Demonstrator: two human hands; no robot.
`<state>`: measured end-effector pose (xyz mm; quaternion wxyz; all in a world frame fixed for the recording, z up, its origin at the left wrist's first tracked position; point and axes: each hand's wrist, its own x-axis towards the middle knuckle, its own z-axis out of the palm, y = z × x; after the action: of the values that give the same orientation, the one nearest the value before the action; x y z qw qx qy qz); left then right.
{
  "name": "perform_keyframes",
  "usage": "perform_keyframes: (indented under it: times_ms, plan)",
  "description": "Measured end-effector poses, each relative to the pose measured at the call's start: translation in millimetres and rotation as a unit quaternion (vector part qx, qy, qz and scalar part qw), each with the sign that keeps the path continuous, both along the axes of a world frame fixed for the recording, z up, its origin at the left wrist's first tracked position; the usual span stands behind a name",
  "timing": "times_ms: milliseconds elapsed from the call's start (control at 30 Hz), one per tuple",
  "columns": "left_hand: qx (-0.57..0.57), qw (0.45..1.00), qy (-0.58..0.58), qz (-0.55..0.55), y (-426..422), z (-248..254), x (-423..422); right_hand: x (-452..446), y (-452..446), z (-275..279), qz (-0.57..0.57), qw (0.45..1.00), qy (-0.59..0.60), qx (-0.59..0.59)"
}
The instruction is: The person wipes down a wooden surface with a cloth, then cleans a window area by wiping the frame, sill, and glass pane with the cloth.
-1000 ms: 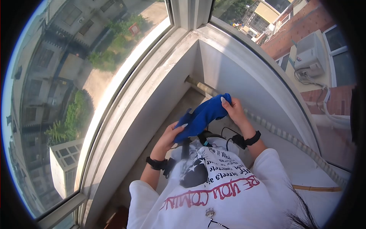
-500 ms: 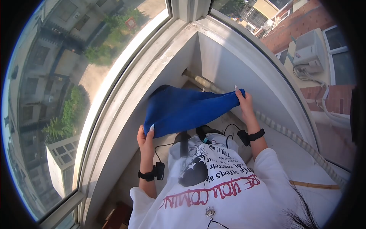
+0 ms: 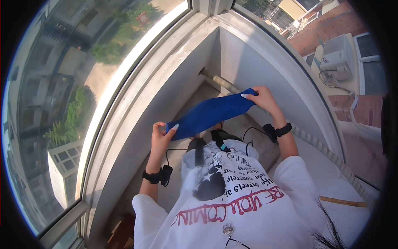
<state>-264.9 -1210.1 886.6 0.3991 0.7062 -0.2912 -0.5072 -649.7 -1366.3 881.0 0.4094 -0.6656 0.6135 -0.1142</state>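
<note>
A blue cloth [image 3: 209, 113] is stretched between my two hands, slanting up toward the right. My left hand [image 3: 161, 137] pinches its lower left corner between thumb and fingers. The upper right end is bunched in my right hand [image 3: 264, 99], with the thumb lying over the fabric. Between the hands the cloth looks like a narrow band, and its far side is hidden. Below it show part of a foot and my dark lower clothing.
Window frames [image 3: 137, 79] with sills run along both sides and meet in the corner ahead. A pipe [image 3: 219, 80] crosses low beyond the cloth. Black devices on straps [image 3: 159, 176] with cables sit on both wrists. A bamboo-like stick [image 3: 343, 201] lies at right.
The cloth has gone from a broad hanging sheet to a narrower band. My right hand has moved slightly left and up; my left hand has risen and shifted a little right.
</note>
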Motion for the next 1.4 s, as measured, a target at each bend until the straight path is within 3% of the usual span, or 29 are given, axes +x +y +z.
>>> perform_keyframes:
  times_ms: [100,167,300,400,500,600,700,867,1033,1133,1167,1233,1400]
  plan:
    - [-0.013,0.998,0.048,0.036,22,-41,16,10,4,11,-0.123,0.976,-0.174,0.044]
    - [-0.053,0.988,0.113,0.094,24,-37,13,0,6,1,-0.169,0.957,-0.237,0.021]
    - [-0.119,0.991,0.051,-0.019,32,-17,14,4,15,5,-0.279,0.861,-0.425,-0.017]
    - [-0.140,0.985,-0.024,-0.099,31,6,11,0,18,7,-0.308,0.818,-0.479,-0.082]
    - [-0.150,0.961,-0.143,-0.184,31,26,9,13,21,38,-0.291,0.822,-0.484,-0.073]
    - [-0.149,0.943,-0.228,-0.191,24,40,2,-1,8,19,-0.265,0.915,-0.284,-0.106]
    - [-0.144,0.933,-0.284,-0.167,27,35,1,0,5,14,-0.175,0.968,-0.101,-0.152]
    - [-0.167,0.908,-0.357,-0.143,36,98,-22,-11,6,-33,-0.187,0.973,-0.012,-0.133]
    - [-0.184,0.868,-0.431,-0.167,37,100,-16,-10,12,-76,-0.185,0.977,0.024,-0.102]
    - [-0.178,0.871,-0.438,-0.137,38,102,-11,-16,12,-68,-0.241,0.968,-0.021,-0.068]
    - [-0.175,0.876,-0.433,-0.122,39,104,-11,-13,14,-55,-0.309,0.939,-0.149,0.035]
    - [-0.184,0.874,-0.437,-0.108,40,107,-13,-7,18,-32,-0.412,0.791,-0.387,0.233]
    - [-0.210,0.838,-0.497,-0.082,37,106,-17,-18,26,-51,-0.369,0.782,-0.401,0.302]
